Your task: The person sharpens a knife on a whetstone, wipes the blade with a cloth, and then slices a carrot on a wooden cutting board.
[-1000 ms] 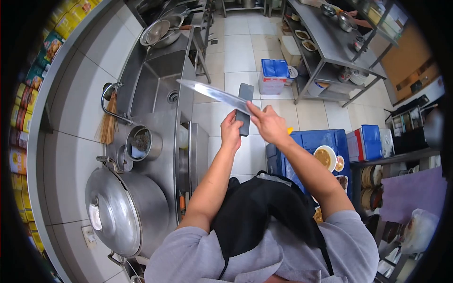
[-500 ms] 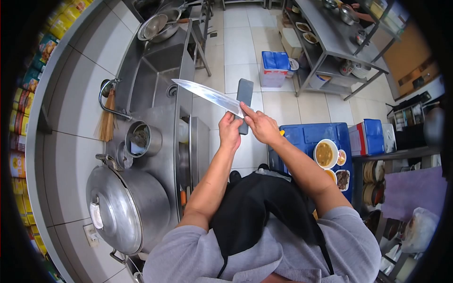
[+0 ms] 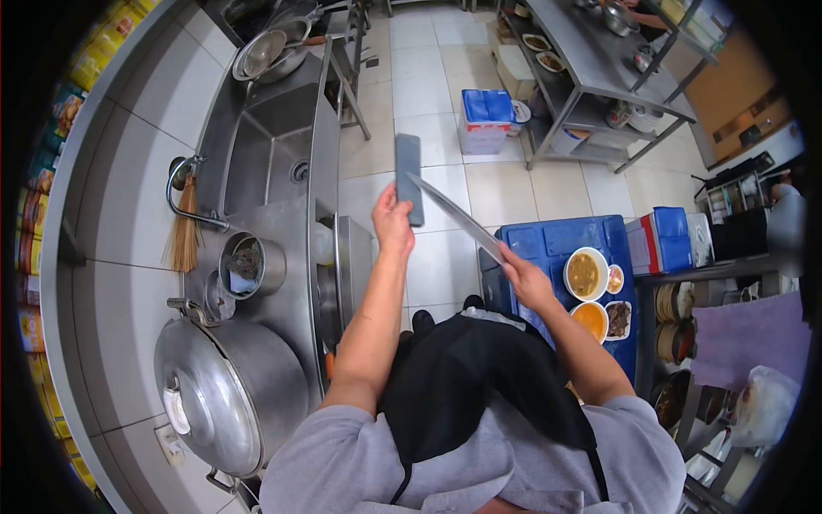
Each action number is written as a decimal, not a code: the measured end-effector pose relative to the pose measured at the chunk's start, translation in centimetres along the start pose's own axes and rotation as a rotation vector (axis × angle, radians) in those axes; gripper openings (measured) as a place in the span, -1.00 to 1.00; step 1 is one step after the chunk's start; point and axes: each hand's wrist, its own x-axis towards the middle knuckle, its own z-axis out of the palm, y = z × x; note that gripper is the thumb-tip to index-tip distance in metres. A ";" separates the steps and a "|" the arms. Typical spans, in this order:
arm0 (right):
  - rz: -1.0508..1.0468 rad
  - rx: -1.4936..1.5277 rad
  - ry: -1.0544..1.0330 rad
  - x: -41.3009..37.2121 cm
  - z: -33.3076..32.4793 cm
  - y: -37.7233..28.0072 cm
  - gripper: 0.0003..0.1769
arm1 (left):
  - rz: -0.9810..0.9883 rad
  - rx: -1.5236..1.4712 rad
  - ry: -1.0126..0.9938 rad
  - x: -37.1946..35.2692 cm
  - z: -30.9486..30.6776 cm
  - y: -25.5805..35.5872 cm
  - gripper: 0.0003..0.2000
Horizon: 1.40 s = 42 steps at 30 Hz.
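Observation:
My left hand (image 3: 394,218) is wrapped round the lower part of a grey sharpening stone (image 3: 408,163), held up over the floor in front of me. In my right hand (image 3: 524,276) is the handle of a large kitchen knife (image 3: 458,218), mostly hidden by the fingers. The long blade slants up and to the left, its tip overlapping the stone in this view. Below and right of the knife hand is a blue lid-like surface (image 3: 548,236), bearing a bowl of brownish soup (image 3: 585,274), a bowl of orange liquid (image 3: 589,322) and a tray of dark meat (image 3: 617,320).
To the left runs a steel counter with a sink (image 3: 272,154), a large lidded pot (image 3: 282,360) and a smaller pot (image 3: 272,265). A blue-lidded box (image 3: 488,128) stands on the tiled floor ahead, beside a steel table (image 3: 591,60). Another person's arm shows at the far table.
The knife has swung round: its tip pointed left with the blade across the stone, and now points up-left. My right hand has moved right and down, away from the stone; the stone shifted left.

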 end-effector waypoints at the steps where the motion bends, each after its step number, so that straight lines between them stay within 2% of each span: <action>1: 0.041 0.007 0.001 -2.1 -0.4 2.0 -0.46 | 0.070 0.018 0.033 0.8 -0.2 1.3 -0.34; 3: 0.226 -0.068 -0.119 -7.2 -0.4 7.8 -0.46 | 0.185 0.055 0.087 2.6 -0.6 4.9 -0.35; 5: 0.302 -0.020 -0.061 -12.7 -0.4 11.7 -0.44 | 0.242 0.069 0.129 3.9 -1.4 8.1 -0.36; 6: 0.296 -0.015 -0.072 -13.8 -0.1 12.5 -0.44 | 0.260 0.091 0.096 4.1 -2.0 9.2 -0.36; 8: 0.258 0.118 0.053 -15.2 0.1 14.0 -0.41 | 0.281 0.114 0.046 3.9 -1.9 9.6 -0.37; 9: 0.006 0.023 0.213 -14.6 2.1 16.9 -0.41 | 0.267 0.124 0.047 3.3 -1.6 8.8 -0.37; 10: 0.006 0.025 0.227 -13.7 1.3 15.6 -0.41 | 0.251 0.132 0.048 2.7 -1.3 7.9 -0.37; 12: 0.468 0.679 -0.104 -9.9 -2.9 7.8 -0.50 | 0.180 0.115 0.003 1.3 -0.7 5.9 -0.37; 13: 0.467 0.682 -0.098 -8.4 -3.4 6.2 -0.50 | 0.106 0.099 -0.033 0.8 -0.6 5.0 -0.38; 15: 0.221 1.118 -0.123 -5.9 -4.2 3.8 -0.67 | 0.037 0.076 -0.108 0.5 -1.3 3.3 -0.38; 18: 0.155 1.043 -0.218 -4.2 -5.6 1.0 -0.75 | -0.067 0.041 -0.200 -0.6 -0.6 3.8 -0.39; 20: 0.123 1.003 -0.271 -3.7 -5.2 1.2 -0.72 | -0.137 0.000 -0.287 -0.9 -0.3 4.3 -0.39; 22: 0.127 0.774 -0.357 -3.9 -4.7 1.0 -0.66 | -0.132 0.000 -0.297 -1.2 -0.2 4.7 -0.39; 27: 0.180 0.620 -0.383 -4.3 -3.4 1.1 -0.61 | -0.139 0.007 -0.352 -1.1 -0.7 5.3 -0.39; 33: 0.174 0.600 -0.334 -5.1 -3.5 0.4 -0.61 | -0.162 0.030 -0.383 -1.4 -0.5 5.7 -0.39; 42: 0.245 0.527 -0.379 -5.1 -2.5 -0.2 -0.59 | -0.150 0.042 -0.418 -1.7 -0.7 5.0 -0.38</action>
